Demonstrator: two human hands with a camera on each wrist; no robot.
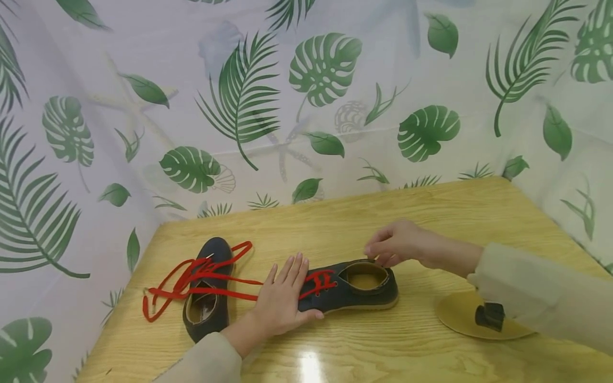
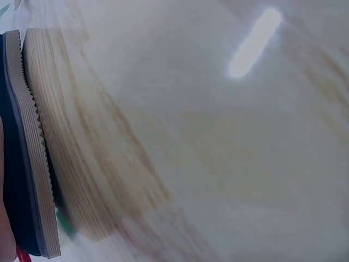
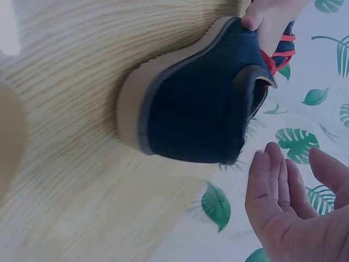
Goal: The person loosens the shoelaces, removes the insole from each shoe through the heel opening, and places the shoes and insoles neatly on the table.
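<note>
A dark navy shoe [image 1: 354, 297] with a tan sole lies on the table, its toe to the left and its heel to the right in the head view. My left hand [image 1: 280, 303] rests flat over its toe end, fingers straight, on top of the red shoelace [image 1: 225, 293]. My right hand [image 1: 407, 243] hovers by the heel opening with loosely bent fingers. In the right wrist view that hand [image 3: 300, 210] holds nothing, and a gap separates it from the shoe heel [image 3: 191, 117]. The left wrist view catches only the shoe's ridged sole [image 2: 35, 147] at its edge.
A second navy shoe [image 1: 217, 250] stands left of my left hand, with long loops of red lace draped across it. Below my right sleeve lies a tan rounded flat thing [image 1: 452, 314], beside a small black object [image 1: 489, 316]. Leaf-printed cloth [image 1: 364, 133] hangs behind the wooden table [image 1: 455, 213].
</note>
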